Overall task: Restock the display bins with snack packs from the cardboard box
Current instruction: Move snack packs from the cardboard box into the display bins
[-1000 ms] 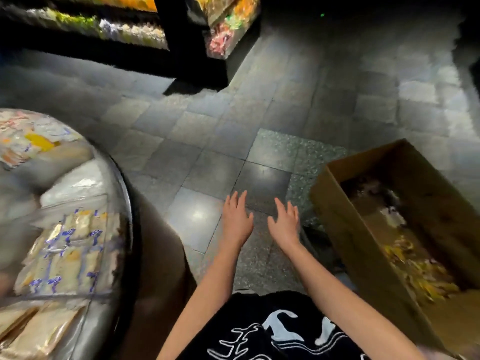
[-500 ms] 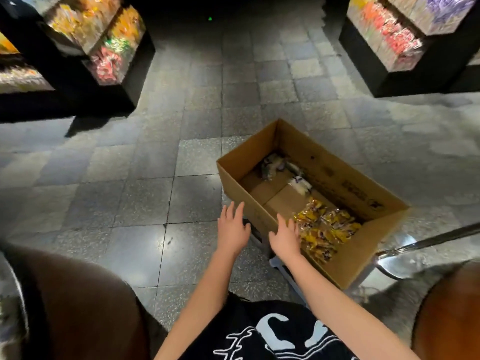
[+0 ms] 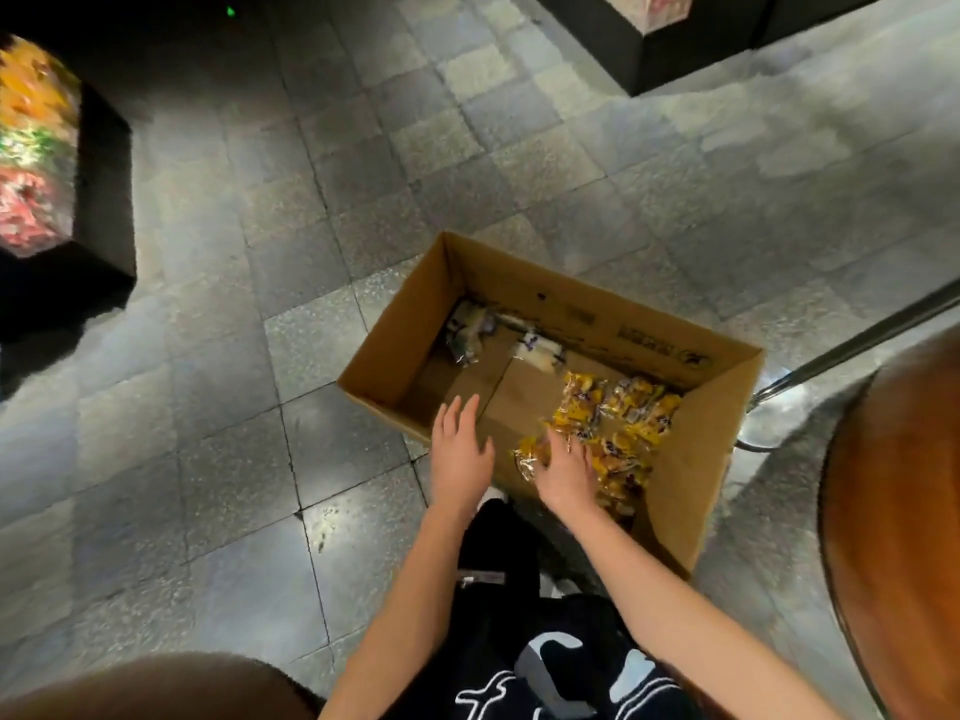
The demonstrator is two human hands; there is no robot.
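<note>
Head view: my left hand hovers flat-fingered over the near wall of the cardboard box. My right hand rests on the snack packs at its right end, grip not determinable. Risk: the slick, loose packs spill from a hasty scoop.

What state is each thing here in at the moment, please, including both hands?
cardboard box: open-topped, on the floor, part of its bottom bare.
yellow snack packs: heaped at the box's right end.
pale packs: two, lying by the far wall.
left hand: open over the near rim, holding nothing.
right hand: open, fingers laid on the yellow snack packs.
display bin: full, blurred.
</note>
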